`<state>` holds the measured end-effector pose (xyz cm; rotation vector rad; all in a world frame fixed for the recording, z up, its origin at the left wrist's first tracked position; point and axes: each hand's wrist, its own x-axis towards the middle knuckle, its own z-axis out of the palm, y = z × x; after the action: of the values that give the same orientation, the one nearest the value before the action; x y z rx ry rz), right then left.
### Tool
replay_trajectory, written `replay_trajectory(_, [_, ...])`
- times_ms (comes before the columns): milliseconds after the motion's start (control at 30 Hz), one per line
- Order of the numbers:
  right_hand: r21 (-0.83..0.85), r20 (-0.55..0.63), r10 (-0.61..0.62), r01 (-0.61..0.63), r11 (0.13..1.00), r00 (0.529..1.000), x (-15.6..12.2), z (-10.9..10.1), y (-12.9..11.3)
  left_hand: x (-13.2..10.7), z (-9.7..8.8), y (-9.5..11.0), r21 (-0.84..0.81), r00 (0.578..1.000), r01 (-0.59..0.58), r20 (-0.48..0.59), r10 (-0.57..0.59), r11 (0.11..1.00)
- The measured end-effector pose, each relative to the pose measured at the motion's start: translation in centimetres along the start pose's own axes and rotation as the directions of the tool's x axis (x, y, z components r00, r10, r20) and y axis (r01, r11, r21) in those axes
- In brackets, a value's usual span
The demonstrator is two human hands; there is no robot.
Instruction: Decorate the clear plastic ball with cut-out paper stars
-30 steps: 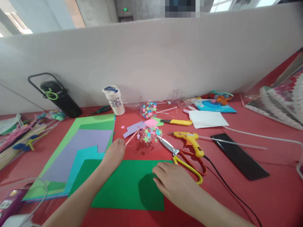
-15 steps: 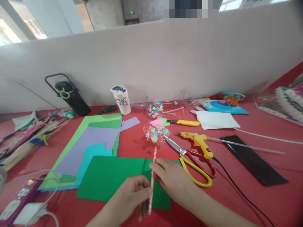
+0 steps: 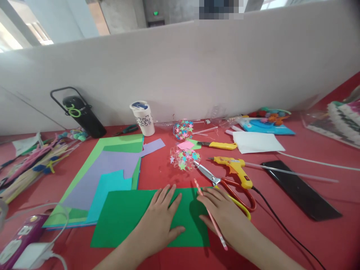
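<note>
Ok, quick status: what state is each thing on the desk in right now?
left hand: flat, palm down on the green sheet
right hand: holding the pink pencil
scissors: lying with blades slightly open
utility knife: cannot tell whether the blade is out
paper cup: upright, lidded
black bottle: leaning against the partition

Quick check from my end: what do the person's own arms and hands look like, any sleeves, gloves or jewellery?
Both forearms are bare as far as the picture shows: no sleeves in view. The left hand and right hand wear no gloves, and no rings, watch or bracelet show. Nails look short and unpainted. No markings or cables on either arm.
</note>
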<state>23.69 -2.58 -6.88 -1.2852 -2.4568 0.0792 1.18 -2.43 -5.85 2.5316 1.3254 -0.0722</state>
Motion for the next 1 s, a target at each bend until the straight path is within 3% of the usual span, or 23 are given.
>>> replay_trajectory(233, [-0.001,0.005,0.046,-0.046,0.999,0.999,0.1,-0.1,1.0,0.8,-0.6,1.8,0.052,0.997,-0.035,0.074,0.031,0.998])
replay_trajectory(467, [0.035,0.019,0.109,-0.110,0.993,0.994,-0.5,0.9,3.0,0.8,0.5,2.9,0.069,1.000,-0.003,0.027,0.002,0.998])
replay_trajectory(600, [0.095,0.019,0.140,-0.141,0.985,0.990,-0.3,0.2,3.2,0.9,0.9,3.8,0.074,0.999,0.029,0.033,-0.031,0.997])
replay_trajectory(667, [0.200,0.009,0.210,-0.208,0.958,0.978,-0.2,-1.0,3.0,0.9,0.6,3.9,0.075,0.997,0.036,0.059,-0.041,0.996])
replay_trajectory(767, [0.393,0.023,0.376,-0.354,0.848,0.926,-0.1,-3.3,2.8,0.7,0.0,3.6,0.085,0.994,0.032,0.097,-0.041,0.996])
replay_trajectory(900, [0.597,0.158,0.464,-0.459,0.659,0.872,0.0,-4.8,2.6,0.1,-0.4,2.6,0.153,0.997,0.029,0.065,-0.040,0.988])
replay_trajectory(933, [0.609,0.180,0.441,-0.452,0.652,0.879,0.0,-4.6,2.5,-0.1,-0.4,2.4,0.175,0.998,0.027,0.057,-0.038,0.984])
replay_trajectory(1000, [0.554,0.154,0.351,-0.375,0.744,0.924,-0.2,-3.5,2.4,-0.6,-0.7,2.0,0.217,0.996,0.033,0.076,-0.050,0.976])
